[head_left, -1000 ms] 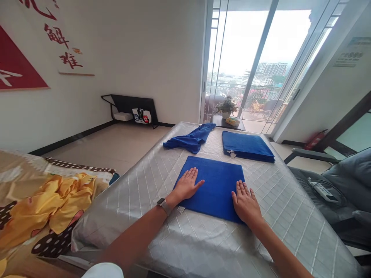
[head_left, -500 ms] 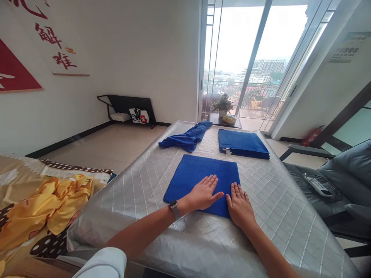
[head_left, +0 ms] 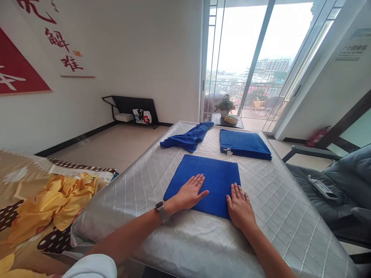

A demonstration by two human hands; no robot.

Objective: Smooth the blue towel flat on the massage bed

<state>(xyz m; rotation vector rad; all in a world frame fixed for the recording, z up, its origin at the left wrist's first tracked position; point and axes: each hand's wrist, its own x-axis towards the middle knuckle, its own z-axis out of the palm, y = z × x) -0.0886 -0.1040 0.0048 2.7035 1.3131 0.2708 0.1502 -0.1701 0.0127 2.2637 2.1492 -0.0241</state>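
A folded blue towel (head_left: 217, 177) lies flat on the silver quilted bed cover (head_left: 278, 197) in front of me. My left hand (head_left: 191, 192) rests palm down on its left part, fingers stretched out and the thumb apart. At the towel's right edge my right hand (head_left: 240, 204) lies flat, its fingers straight and partly over the cloth. Neither hand grasps anything. Beyond it to the right is a stack of folded blue towels (head_left: 245, 142) with white tags at its near left corner. A crumpled blue towel (head_left: 188, 138) lies at the far left of the cover.
Yellow patterned cloth (head_left: 65, 197) lies on bedding to the left. A dark armchair (head_left: 353, 181) with a white remote control (head_left: 323, 188) stands at the right. Behind the far edge, a small table holds a potted plant (head_left: 225, 105). Black folded furniture (head_left: 133, 106) leans by the wall.
My left hand has slid left across the towel. My right hand stays at the right edge. The view has shifted slightly, and the towels keep their places.
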